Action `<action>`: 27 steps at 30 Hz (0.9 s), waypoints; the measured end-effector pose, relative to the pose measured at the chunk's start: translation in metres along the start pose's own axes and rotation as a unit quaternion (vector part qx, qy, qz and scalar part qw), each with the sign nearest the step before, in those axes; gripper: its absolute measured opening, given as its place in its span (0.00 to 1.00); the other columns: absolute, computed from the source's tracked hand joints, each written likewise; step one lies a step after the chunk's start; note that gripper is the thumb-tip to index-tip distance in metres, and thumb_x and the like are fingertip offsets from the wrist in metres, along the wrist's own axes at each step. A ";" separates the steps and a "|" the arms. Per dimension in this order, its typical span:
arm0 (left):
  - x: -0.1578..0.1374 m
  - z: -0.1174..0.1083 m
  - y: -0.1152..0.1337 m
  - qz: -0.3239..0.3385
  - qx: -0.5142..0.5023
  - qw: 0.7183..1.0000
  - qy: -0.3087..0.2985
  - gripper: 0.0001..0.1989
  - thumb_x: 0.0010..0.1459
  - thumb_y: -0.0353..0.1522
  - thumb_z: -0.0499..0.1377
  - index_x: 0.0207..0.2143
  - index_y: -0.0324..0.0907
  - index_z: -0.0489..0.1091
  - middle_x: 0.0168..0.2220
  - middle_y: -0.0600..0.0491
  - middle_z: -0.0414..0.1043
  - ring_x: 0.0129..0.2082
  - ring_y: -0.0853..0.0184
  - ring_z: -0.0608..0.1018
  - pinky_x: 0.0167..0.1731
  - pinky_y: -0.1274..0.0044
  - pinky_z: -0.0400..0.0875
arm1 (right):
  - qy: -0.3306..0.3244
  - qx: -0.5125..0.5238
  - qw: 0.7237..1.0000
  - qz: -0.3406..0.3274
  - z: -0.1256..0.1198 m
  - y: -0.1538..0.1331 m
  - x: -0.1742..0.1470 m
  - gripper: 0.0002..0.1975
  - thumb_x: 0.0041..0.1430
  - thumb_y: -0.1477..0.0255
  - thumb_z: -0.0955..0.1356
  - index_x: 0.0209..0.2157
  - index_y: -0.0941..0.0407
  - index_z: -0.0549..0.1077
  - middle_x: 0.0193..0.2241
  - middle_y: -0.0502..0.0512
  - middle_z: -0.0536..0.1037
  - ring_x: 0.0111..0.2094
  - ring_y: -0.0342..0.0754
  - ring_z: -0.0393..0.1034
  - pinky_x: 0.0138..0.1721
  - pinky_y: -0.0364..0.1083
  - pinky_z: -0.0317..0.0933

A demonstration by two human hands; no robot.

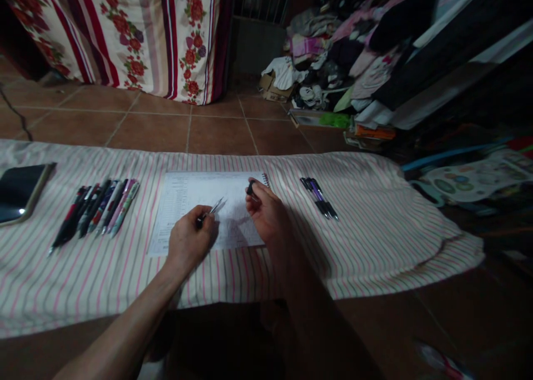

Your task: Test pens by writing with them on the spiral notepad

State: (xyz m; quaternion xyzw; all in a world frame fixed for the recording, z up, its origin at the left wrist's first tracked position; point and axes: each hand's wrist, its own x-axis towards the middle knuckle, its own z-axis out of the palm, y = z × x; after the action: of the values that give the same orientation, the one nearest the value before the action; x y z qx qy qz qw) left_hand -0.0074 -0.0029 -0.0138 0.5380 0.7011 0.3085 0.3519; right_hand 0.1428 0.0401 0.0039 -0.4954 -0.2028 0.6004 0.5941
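The left hand (188,237) pinches a slim pen part (211,210) between thumb and fingertips; it has a dark grip and a pale, silvery tip that points up and to the right. The right hand (266,212) closes its fingertips on a small dark cap-like piece (250,188), held just above the page. Both hands hover over a spiral-bound notebook (195,202), which lies open flat on a striped cloth (375,224). The page carries a printed grid and faint rows of writing, too small and dim to read. No brand or label can be made out on the pen parts.

To the left on the cloth lies a row of pens (95,209) in black, red, pink and pale green, side by side. Further left is a dark phone (20,192). To the right of the notebook lies a small bunch of dark pens (320,198).
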 end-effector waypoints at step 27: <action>-0.003 -0.008 0.003 0.022 0.031 0.999 -0.011 0.12 0.54 0.36 0.51 0.36 0.44 0.71 0.27 0.53 0.75 0.26 0.66 0.75 0.26 0.76 0.66 | -0.035 -0.045 0.998 0.006 0.017 0.018 -0.009 0.16 0.41 0.68 0.71 0.36 0.54 0.74 0.28 0.48 0.76 0.28 0.39 0.70 0.29 0.39 0.60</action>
State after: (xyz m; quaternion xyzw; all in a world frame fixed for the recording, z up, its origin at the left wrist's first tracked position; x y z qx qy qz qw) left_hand -0.0123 -0.0058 -0.0065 0.5669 0.6949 0.2883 0.3357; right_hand 0.1174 0.0345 -0.0004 -0.5016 -0.2475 0.6111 0.5601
